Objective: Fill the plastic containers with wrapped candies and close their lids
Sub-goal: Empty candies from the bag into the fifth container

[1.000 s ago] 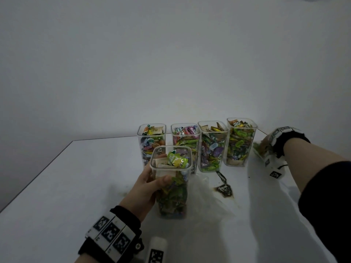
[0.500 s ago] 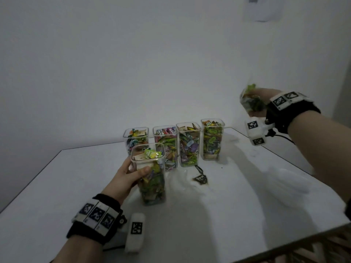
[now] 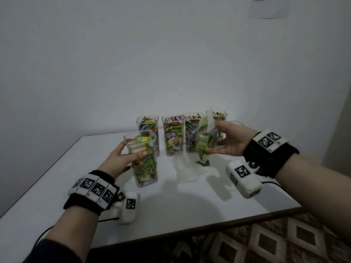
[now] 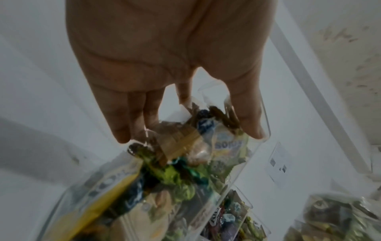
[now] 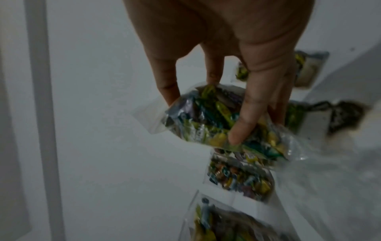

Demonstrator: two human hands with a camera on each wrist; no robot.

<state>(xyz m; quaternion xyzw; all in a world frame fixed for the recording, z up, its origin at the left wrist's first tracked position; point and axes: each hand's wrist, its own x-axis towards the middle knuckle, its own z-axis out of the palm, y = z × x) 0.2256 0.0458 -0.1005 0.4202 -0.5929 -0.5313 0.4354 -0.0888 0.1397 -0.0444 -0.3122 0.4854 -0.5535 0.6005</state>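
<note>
My left hand (image 3: 132, 150) grips the front clear plastic container (image 3: 146, 168) near its rim; it stands on the table, open-topped and filled with wrapped candies. In the left wrist view the fingers (image 4: 121, 130) and thumb wrap the container (image 4: 144, 179). My right hand (image 3: 214, 137) holds a clear bag of green and yellow wrapped candies (image 3: 205, 143) in the air, right of that container and in front of the back row. In the right wrist view the thumb and fingers (image 5: 245, 117) pinch the bag (image 5: 206, 114). The back containers (image 3: 172, 137) stand open-topped and full.
A crumpled empty clear bag (image 3: 187, 169) lies on the white table (image 3: 171, 215) between my hands, with a small dark scrap (image 3: 203, 163) beside it. The table's front edge runs lower right, above a patterned floor (image 3: 284, 242). A white wall stands behind.
My right hand has lifted the bag of candies from the table's far right and brought it left and down in front of the back row. My left hand keeps hold of the front container.
</note>
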